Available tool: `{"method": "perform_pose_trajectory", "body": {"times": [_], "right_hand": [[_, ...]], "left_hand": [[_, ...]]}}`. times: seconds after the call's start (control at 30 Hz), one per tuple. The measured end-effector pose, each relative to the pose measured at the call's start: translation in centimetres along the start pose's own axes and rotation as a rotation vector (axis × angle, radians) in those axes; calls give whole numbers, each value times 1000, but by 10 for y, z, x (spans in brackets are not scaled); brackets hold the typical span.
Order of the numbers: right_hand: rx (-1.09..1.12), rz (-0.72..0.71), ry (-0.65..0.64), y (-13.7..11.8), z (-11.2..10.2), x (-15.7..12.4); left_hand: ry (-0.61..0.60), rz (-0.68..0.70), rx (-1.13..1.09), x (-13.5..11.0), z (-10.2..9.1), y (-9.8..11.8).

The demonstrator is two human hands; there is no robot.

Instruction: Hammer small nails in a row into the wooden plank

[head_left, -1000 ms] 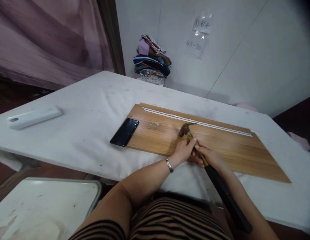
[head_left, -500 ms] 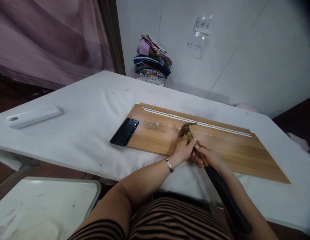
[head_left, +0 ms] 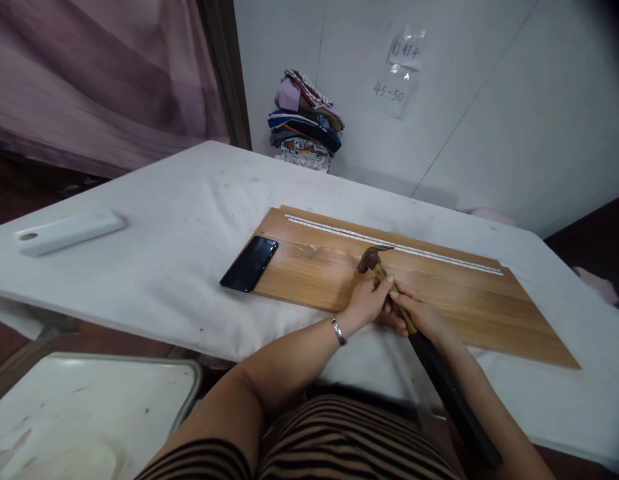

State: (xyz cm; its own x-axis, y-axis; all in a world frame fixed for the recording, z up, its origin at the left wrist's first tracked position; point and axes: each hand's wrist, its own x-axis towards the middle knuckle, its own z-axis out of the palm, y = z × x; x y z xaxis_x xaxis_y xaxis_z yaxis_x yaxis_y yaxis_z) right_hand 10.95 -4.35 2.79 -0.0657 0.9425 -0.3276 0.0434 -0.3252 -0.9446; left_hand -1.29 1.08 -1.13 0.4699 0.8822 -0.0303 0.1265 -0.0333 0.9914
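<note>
Over the near part of the wooden board (head_left: 489,313), a claw hammer (head_left: 429,353) is held by two hands, its head (head_left: 372,259) pointed away from the body and its black grip (head_left: 454,393) reaching back over the right forearm. By the left hand (head_left: 364,301) the yellowish shaft is grasped just below the head, with the thumb laid along it; by the right hand (head_left: 420,313) it is clasped close beside, though how the hidden fingers are wrapped cannot be told. Whether the head rests on the board cannot be made out either.

For this hold to be done well, the heavy head should be steadied by the left hand, while the weight of the grip is balanced by the right; with a slack clasp, the handle could be rolled sideways. The claw, turned toward the white strips (head_left: 339,231), is best guarded from scraping them. The loose nails (head_left: 308,251), farther left on the board, and the black phone (head_left: 249,265), laid across its left edge, are best given room by the head.
</note>
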Motion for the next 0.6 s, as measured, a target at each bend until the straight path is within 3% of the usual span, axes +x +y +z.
{"method": "perform_pose_trajectory", "body": {"times": [0.6], "right_hand": [[-17, 5, -3, -3, 1, -2]], "left_hand": [[-3, -3, 18, 1, 0, 0]]}}
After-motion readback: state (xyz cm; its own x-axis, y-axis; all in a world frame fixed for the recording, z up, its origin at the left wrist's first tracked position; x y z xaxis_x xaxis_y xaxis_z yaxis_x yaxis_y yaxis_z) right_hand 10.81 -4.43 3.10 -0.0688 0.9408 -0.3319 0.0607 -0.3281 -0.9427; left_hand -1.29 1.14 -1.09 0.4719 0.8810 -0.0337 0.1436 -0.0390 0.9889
